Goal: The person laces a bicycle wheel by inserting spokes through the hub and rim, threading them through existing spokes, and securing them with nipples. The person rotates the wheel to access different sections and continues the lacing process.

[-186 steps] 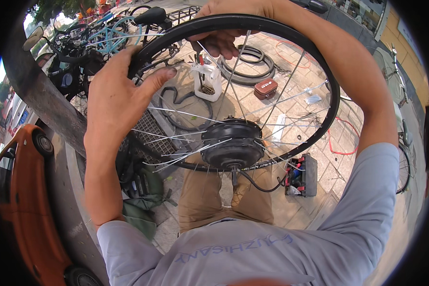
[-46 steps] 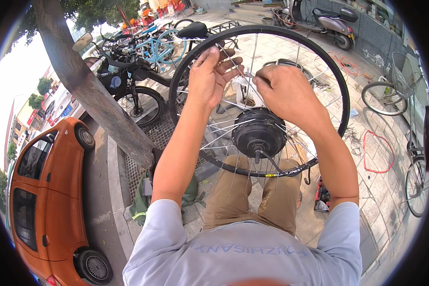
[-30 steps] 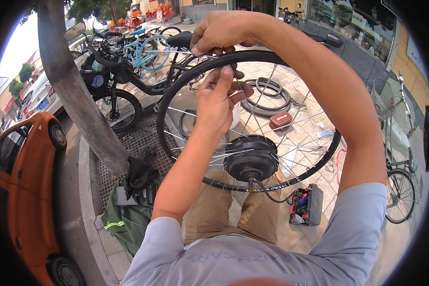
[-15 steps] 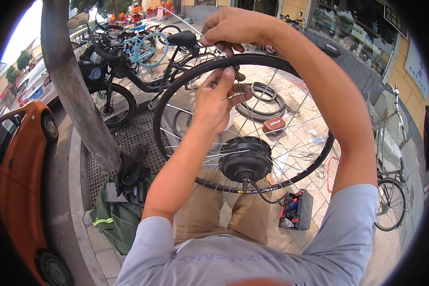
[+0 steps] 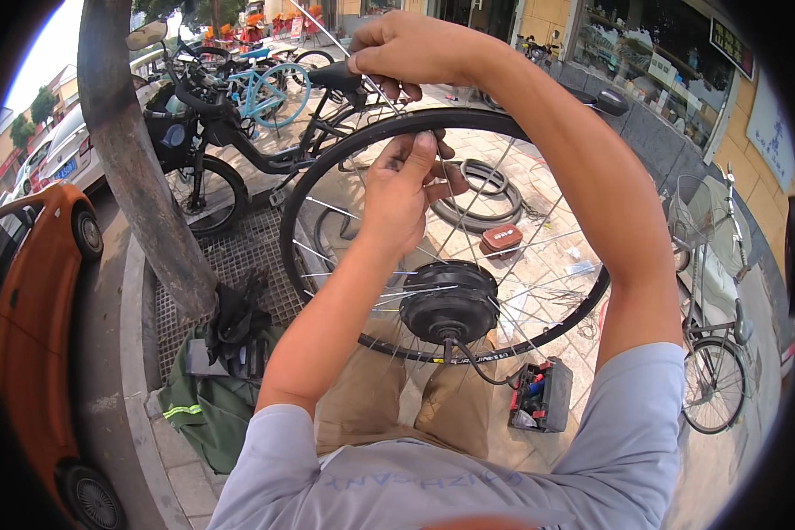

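Note:
A bicycle wheel point(image 5: 289, 221) with a black rim stands tilted in front of me, its black hub motor point(image 5: 449, 305) at the lower middle with a cable coming off it. Silver spokes point(image 5: 549, 238) run from hub to rim, some loose and not reaching evenly. Inside the far rim, my left hand point(image 5: 405, 181) is closed, thumb and fingers pinching by a spoke end. Above the rim's outer side, my right hand point(image 5: 396, 55) grips a thin, straight silver rod point(image 5: 329, 32). Its lower end meets the rim; whether it is a spoke or a tool I cannot tell.
Black tyres point(image 5: 475, 208) and a brown box point(image 5: 502, 240) lie on the paving beyond the wheel. An opened toolbox point(image 5: 543, 397) sits near my legs. A tree trunk point(image 5: 141, 150), a green cloth point(image 5: 210, 406) and an orange car point(image 5: 35, 336) are at left; bicycles stand around.
My right hand has shifted slightly left and up from the rim with the rod, which stands steeper. My left hand keeps its place inside the rim.

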`<state>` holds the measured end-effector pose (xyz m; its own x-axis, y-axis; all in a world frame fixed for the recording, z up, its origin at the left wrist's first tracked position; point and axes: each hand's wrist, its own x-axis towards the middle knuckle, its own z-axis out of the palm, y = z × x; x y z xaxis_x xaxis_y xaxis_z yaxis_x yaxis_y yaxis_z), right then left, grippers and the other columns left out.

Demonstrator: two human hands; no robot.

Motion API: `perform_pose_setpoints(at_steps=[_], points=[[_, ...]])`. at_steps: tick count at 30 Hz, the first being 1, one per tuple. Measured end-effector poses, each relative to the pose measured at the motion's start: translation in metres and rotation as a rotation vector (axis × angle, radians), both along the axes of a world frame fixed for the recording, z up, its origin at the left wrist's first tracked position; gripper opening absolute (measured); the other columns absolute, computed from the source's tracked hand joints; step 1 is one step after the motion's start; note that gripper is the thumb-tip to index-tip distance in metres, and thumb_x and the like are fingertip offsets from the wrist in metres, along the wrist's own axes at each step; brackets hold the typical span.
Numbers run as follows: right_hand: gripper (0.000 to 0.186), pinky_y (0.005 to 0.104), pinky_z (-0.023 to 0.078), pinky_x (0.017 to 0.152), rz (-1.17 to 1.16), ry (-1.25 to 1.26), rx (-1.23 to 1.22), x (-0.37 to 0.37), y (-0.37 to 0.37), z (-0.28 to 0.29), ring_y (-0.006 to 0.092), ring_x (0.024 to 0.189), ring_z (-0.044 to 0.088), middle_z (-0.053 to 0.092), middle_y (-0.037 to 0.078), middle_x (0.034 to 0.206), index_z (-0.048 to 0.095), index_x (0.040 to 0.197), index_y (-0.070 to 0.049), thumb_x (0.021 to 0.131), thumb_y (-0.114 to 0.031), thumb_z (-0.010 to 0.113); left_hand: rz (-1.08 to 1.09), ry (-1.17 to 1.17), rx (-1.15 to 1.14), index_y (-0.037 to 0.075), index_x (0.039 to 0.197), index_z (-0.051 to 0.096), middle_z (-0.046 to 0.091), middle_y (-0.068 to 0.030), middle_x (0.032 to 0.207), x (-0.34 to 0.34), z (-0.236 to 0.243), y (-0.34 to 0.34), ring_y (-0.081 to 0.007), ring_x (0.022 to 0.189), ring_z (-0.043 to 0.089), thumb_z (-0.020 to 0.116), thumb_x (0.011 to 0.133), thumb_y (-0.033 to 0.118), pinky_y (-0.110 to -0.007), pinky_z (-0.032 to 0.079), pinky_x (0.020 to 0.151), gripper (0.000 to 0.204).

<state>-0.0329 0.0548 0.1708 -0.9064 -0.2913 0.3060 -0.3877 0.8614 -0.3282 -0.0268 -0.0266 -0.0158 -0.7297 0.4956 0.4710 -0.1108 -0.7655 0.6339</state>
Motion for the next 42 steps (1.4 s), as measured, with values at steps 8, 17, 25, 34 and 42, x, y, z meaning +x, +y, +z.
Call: perform_pose_setpoints(at_steps=[8,17,25,34,42], points=[[0.024,0.0297,0.056,0.063,0.012,-0.054,-0.250,0.040,0.015,0.008,0.0138,0.067,0.068,0.068,0.007,0.074,0.063,0.095,0.000,0.101,-0.022,0.058,0.060,0.083,0.002,0.004,0.111,0.061,0.065,-0.0061,0.100,0.003,-0.001,-0.010,-0.0205,0.080,0.069,0.065,0.103,0.031,-0.042,0.063,0.074,0.029],[0.025,0.0284,0.055,0.066,0.177,0.079,-0.252,0.031,0.041,-0.009,0.0125,0.070,0.069,0.071,0.006,0.074,0.066,0.099,-0.002,0.102,-0.025,0.058,0.039,0.039,0.018,0.005,0.112,0.062,0.066,-0.0050,0.100,0.001,-0.002,-0.004,-0.0203,0.082,0.070,0.066,0.103,0.032,-0.042,0.063,0.074,0.029],[0.020,0.0252,0.053,0.064,0.206,0.031,-0.274,0.014,0.060,-0.019,0.0114,0.071,0.069,0.067,0.002,0.076,0.065,0.100,-0.006,0.103,-0.025,0.060,0.005,-0.084,-0.008,0.005,0.111,0.063,0.064,-0.0043,0.093,-0.002,-0.003,0.000,-0.0168,0.074,0.066,0.067,0.102,0.034,-0.035,0.062,0.069,0.030],[0.024,0.0263,0.054,0.062,0.190,0.033,-0.317,0.003,0.076,-0.024,0.0121,0.070,0.069,0.071,0.006,0.079,0.065,0.097,-0.003,0.100,-0.027,0.061,-0.156,-0.110,-0.044,0.017,0.109,0.060,0.062,0.0024,0.090,-0.023,-0.008,0.009,-0.0133,0.078,0.059,0.064,0.103,0.039,-0.036,0.054,0.073,0.023],[0.029,0.0269,0.053,0.058,0.023,0.021,-0.276,-0.015,0.082,-0.033,0.0116,0.067,0.067,0.067,0.005,0.074,0.065,0.089,-0.004,0.099,-0.030,0.060,-0.085,-0.101,-0.109,0.018,0.108,0.057,0.060,0.0022,0.087,-0.028,-0.009,0.016,-0.0136,0.075,0.057,0.064,0.103,0.039,-0.036,0.053,0.073,0.022]])
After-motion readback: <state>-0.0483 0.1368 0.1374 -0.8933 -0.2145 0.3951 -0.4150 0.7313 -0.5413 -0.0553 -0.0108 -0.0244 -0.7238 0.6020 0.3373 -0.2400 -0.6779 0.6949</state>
